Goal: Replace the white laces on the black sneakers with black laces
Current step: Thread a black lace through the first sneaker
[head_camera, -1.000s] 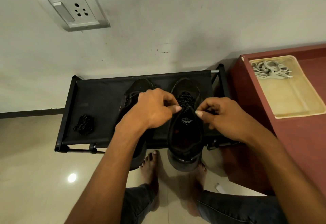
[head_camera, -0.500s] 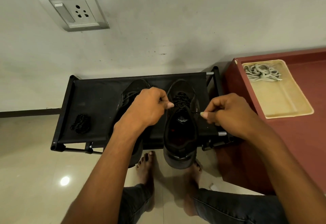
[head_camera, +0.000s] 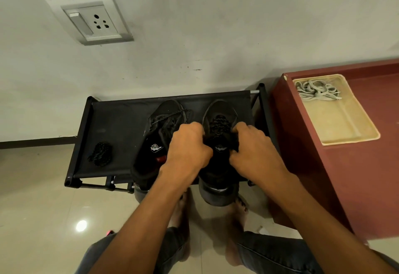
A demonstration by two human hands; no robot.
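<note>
Two black sneakers stand side by side on a low black rack [head_camera: 121,122], toes toward the wall. The right sneaker [head_camera: 219,172] has a black lace [head_camera: 220,126] threaded up its front. My left hand [head_camera: 187,146] and my right hand [head_camera: 253,146] grip this sneaker from either side at the tongue, fingers curled over its edges; the lace ends are hidden under them. The left sneaker [head_camera: 159,137] carries a loose black lace across its upper. A bundled black lace [head_camera: 100,155] lies on the rack's left part. White laces [head_camera: 315,92] lie in a cream tray [head_camera: 345,127].
The tray sits on a dark red cabinet [head_camera: 367,176] right of the rack. A wall with a socket plate [head_camera: 90,21] stands directly behind. My bare feet and knees are below the rack on a glossy tiled floor [head_camera: 43,209].
Both hands, earlier pinching the lace ends apart at the right sneaker's top eyelets, have come down and closed on the sneaker's sides. The left sneaker's upper is now uncovered.
</note>
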